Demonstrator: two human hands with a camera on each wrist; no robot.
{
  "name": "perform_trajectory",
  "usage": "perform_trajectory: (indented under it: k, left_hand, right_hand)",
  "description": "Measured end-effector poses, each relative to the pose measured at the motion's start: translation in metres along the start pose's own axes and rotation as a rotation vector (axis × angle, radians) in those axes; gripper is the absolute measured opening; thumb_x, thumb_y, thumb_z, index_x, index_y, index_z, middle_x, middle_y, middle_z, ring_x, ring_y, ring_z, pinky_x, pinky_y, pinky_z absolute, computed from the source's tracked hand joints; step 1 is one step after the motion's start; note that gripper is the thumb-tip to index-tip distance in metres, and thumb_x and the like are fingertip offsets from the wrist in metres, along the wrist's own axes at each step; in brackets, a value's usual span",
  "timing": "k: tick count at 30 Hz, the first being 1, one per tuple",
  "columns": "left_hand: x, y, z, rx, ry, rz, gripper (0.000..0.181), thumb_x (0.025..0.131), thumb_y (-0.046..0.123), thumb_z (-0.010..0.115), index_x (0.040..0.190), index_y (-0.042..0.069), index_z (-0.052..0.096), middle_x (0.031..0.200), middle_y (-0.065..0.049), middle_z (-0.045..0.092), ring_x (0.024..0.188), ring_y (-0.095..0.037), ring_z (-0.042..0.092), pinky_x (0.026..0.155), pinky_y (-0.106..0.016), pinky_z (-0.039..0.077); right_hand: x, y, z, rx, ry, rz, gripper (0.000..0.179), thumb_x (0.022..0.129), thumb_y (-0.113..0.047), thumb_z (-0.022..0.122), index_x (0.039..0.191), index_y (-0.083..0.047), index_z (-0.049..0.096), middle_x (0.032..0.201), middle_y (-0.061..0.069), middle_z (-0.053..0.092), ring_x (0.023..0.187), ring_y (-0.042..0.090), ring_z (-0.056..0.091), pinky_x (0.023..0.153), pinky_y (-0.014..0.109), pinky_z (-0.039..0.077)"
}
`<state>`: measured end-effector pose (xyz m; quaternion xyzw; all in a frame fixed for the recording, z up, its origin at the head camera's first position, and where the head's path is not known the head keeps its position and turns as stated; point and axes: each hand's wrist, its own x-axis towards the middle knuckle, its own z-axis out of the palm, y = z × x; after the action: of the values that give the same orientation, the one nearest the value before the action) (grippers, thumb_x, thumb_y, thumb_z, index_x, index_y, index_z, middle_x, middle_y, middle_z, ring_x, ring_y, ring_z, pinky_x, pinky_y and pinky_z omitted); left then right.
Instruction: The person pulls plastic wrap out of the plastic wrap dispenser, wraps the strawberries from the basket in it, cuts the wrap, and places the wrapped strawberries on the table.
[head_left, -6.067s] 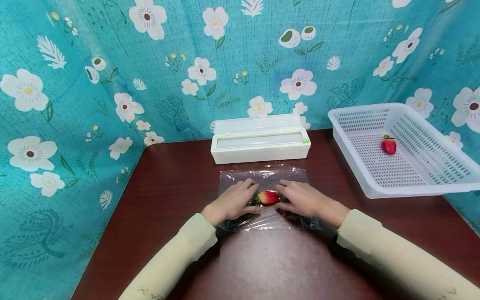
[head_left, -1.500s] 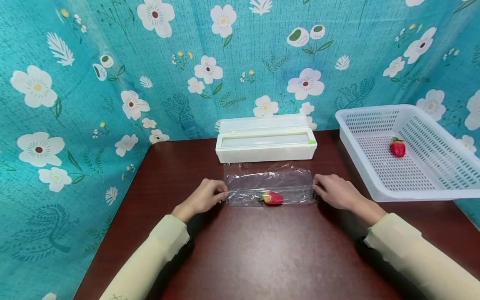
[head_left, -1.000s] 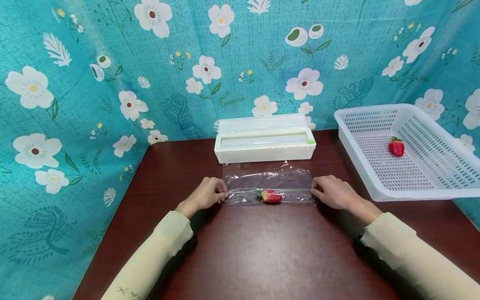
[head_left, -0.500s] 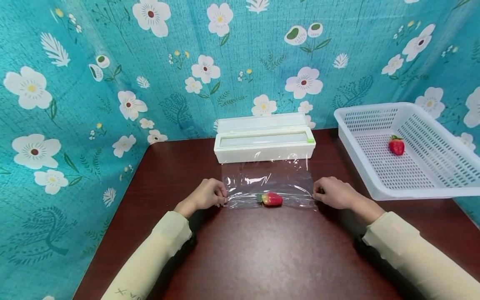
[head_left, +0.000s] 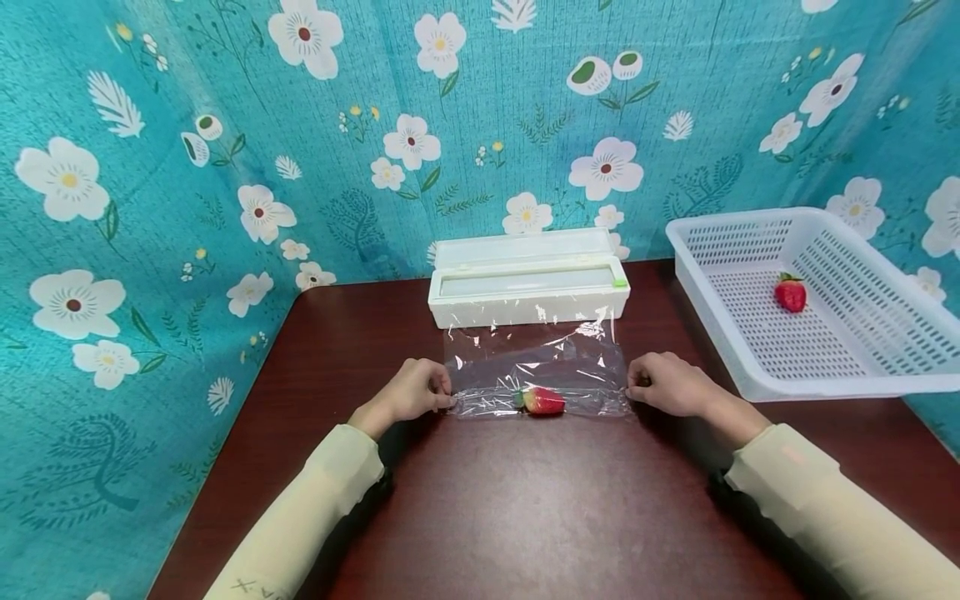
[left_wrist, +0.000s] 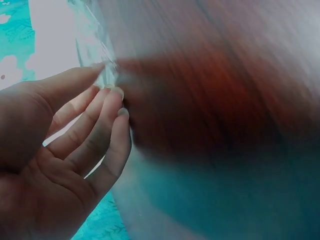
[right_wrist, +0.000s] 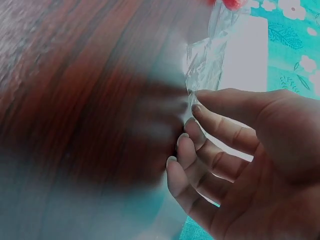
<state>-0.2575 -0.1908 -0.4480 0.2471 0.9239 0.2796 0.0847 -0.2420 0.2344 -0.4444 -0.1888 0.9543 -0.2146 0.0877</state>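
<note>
A sheet of clear plastic wrap (head_left: 487,367) runs from the front of the white wrap dispenser box (head_left: 525,310) toward me. Near its front edge lies a red strawberry (head_left: 543,402), its green leaves pointing left, with film folded around it. My left hand (head_left: 408,390) pinches the film's left front corner between thumb and fingers; the left wrist view shows the film (left_wrist: 102,50) at those fingertips. On the other side, my right hand (head_left: 671,385) pinches the right corner. In the right wrist view the gathered film (right_wrist: 205,65) meets the thumb and index finger.
A white perforated plastic basket (head_left: 712,333) stands on the right of the dark wooden table (head_left: 517,517), with another strawberry (head_left: 791,293) inside. The dispenser's lid (head_left: 525,247) is raised. A blue flowered cloth (head_left: 337,125) hangs behind.
From pressing close around the strawberry, both hands have moved outward to the film's front corners. The film is folded over the strawberry, and its sheet shifts slightly over the last second.
</note>
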Motion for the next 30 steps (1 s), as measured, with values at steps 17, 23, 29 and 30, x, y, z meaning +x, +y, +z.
perform_trajectory:
  k: [17, 23, 29, 30]
  left_hand:
    - [-0.013, -0.021, 0.002, 0.132, 0.027, -0.137, 0.037, 0.082, 0.049, 0.084, 0.071, 0.021, 0.063, 0.060, 0.007, 0.051, 0.059, -0.008, 0.046, 0.053, -0.029, 0.035]
    - [-0.008, -0.027, 0.007, 0.024, 0.020, 0.059, 0.026, 0.090, 0.030, 0.081, 0.104, 0.016, 0.063, 0.080, -0.005, 0.052, 0.069, -0.014, 0.046, 0.062, -0.029, 0.036]
    - [-0.003, -0.022, 0.004, -0.067, -0.061, 0.210, 0.012, 0.094, 0.007, 0.074, 0.105, 0.012, 0.074, 0.088, -0.003, 0.056, 0.073, -0.015, 0.047, 0.069, -0.027, 0.042]
    - [-0.003, -0.021, 0.003, -0.074, -0.077, 0.207, 0.012, 0.094, 0.007, 0.074, 0.105, 0.012, 0.075, 0.089, -0.001, 0.058, 0.073, -0.015, 0.048, 0.069, -0.027, 0.043]
  right_hand:
    - [-0.003, 0.000, 0.000, 0.008, -0.011, 0.019, 0.010, 0.091, -0.016, 0.071, 0.081, -0.018, 0.069, 0.070, -0.005, 0.057, 0.066, 0.015, 0.052, 0.055, 0.036, 0.041]
    - [-0.003, 0.000, 0.001, -0.008, -0.027, 0.046, 0.010, 0.092, -0.018, 0.071, 0.082, -0.020, 0.069, 0.072, -0.004, 0.057, 0.068, 0.016, 0.053, 0.056, 0.037, 0.041]
    - [-0.002, 0.000, 0.000, -0.011, -0.023, 0.038, 0.011, 0.092, -0.018, 0.071, 0.082, -0.021, 0.069, 0.071, -0.005, 0.057, 0.067, 0.015, 0.052, 0.056, 0.037, 0.041]
    - [-0.002, 0.000, 0.000, -0.012, -0.022, 0.035, 0.011, 0.092, -0.018, 0.071, 0.082, -0.021, 0.069, 0.071, -0.005, 0.057, 0.067, 0.015, 0.052, 0.056, 0.037, 0.041]
